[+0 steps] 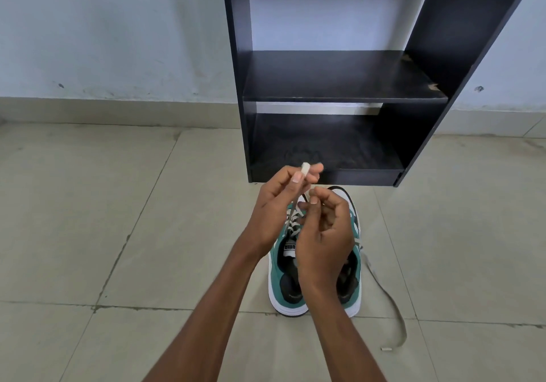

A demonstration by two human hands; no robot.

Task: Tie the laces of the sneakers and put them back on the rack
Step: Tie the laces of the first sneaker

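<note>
sneakers (314, 266) side by side on floor (118, 234), near rack (334, 77) | left hand (277, 204) pinches a folded lace loop (305, 169) | right hand (325, 234) pinches the other lace | stage: first bow underway; right shoe's loose lace (390, 302) trails untied; racking remains

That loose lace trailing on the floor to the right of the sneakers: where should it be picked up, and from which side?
Probably near its tip, pinched from above with the right hand. The loose lace lies flat on the bare floor, curving away from the sneakers, and nothing lies around its end. The stiff tip gives fingertips something firmer than the limp flat band.
</note>
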